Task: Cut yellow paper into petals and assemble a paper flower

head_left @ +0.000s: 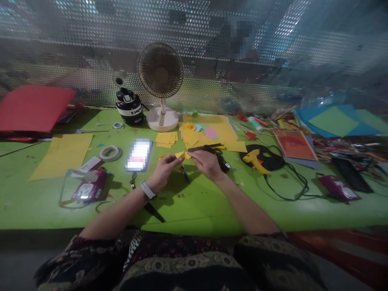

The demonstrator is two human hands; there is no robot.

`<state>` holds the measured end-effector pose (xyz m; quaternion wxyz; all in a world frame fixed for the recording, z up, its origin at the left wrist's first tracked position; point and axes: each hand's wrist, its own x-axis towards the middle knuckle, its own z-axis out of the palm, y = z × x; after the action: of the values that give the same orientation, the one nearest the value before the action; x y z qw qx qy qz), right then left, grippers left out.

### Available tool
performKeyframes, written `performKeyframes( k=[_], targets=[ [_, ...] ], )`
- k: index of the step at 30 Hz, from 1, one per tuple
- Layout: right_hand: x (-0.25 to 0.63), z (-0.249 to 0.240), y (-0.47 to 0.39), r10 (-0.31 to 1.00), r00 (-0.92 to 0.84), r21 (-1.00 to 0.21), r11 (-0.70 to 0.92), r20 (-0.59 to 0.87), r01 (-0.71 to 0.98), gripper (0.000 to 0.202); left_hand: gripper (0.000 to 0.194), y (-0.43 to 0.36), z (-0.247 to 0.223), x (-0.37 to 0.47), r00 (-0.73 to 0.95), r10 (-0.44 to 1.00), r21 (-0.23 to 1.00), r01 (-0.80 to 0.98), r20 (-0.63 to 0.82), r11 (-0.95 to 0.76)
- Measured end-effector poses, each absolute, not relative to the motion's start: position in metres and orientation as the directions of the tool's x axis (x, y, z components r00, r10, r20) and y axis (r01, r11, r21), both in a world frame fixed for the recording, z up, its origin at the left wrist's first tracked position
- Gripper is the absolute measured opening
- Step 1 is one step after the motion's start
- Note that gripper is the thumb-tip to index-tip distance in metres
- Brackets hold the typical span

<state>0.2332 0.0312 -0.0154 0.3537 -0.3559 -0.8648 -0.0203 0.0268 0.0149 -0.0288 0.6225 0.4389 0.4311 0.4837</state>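
Both of my hands meet over the middle of the green table (197, 202). My left hand (165, 166) and my right hand (206, 163) each pinch one end of a small folded yellow paper piece (182, 155), held just above the tabletop. A white band sits on my left wrist. Small yellow paper squares (166, 138) lie right behind my hands, and more yellow cut pieces (194, 137) are spread on a larger yellow sheet (221, 131).
A lit phone (138, 154) lies left of my hands, a tape roll (110, 153) and a big yellow sheet (62, 155) farther left. A desk fan (161, 87) stands behind. A yellow glue gun (255, 160) with black cable lies right. Scissors (153, 210) rest near the front edge.
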Motion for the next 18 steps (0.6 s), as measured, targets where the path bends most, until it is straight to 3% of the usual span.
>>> performKeyframes(
  k=[5, 10, 14, 18],
  targets=[
    [0.231, -0.02, 0.033, 0.608, -0.503, -0.213, 0.742, 0.614, 0.636, 0.028, 0.036, 0.015, -0.024, 0.027, 0.121, 0.977, 0.929, -0.305, -0.178, 0.207],
    [0.239, 0.002, 0.03, 0.72, -0.515, -0.301, 0.676, 0.466, 0.673, 0.039, 0.038, 0.019, -0.029, 0.026, 0.06, 0.98, 0.925, -0.323, -0.191, 0.2],
    [0.279, 0.028, 0.028, 0.906, -0.326, -0.329, 0.404, 0.268, 0.853, 0.039, 0.04, 0.022, -0.033, 0.023, 0.012, 0.982, 0.924, -0.336, -0.187, 0.18],
    [0.349, 0.036, 0.02, 0.984, -0.008, -0.214, 0.047, 0.179, 0.976, 0.038, 0.041, 0.025, -0.035, 0.022, 0.007, 0.983, 0.927, -0.332, -0.183, 0.175]
  ],
)
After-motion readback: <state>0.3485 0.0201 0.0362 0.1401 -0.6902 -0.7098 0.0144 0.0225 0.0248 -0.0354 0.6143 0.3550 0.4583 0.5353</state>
